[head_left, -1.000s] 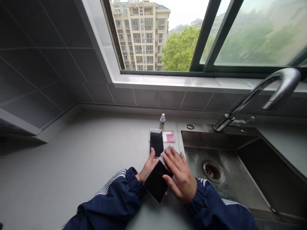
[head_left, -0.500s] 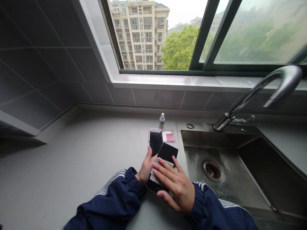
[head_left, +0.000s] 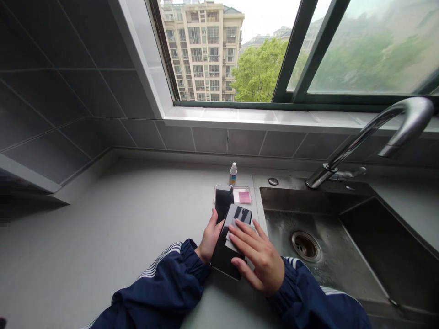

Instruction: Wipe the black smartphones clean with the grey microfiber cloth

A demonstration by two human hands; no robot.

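Observation:
A black smartphone (head_left: 222,260) is tilted above the counter, gripped along its left side by my left hand (head_left: 207,237), thumb up. My right hand (head_left: 259,256) lies over the screen with its fingers stretched, pressing a small grey cloth (head_left: 231,244) with a zigzag edge against the glass. The cloth is partly hidden under those fingers. Window light reflects in the phone's upper end. Just beyond, a second dark phone (head_left: 224,198) lies on the counter beside a clear phone case (head_left: 247,188) with a pink paper (head_left: 244,197) on it.
A small white-capped bottle (head_left: 233,174) stands behind the case. To the right is a steel sink (head_left: 274,194) with a drain (head_left: 306,246) and a curved chrome faucet (head_left: 363,132). The grey counter (head_left: 137,219) stretches left to a tiled wall. A window is at the back.
My right hand has slid the cloth rightward across the phone, uncovering the screen's left part. The held phone's tilt has shifted, so a bright reflection now shows at its top.

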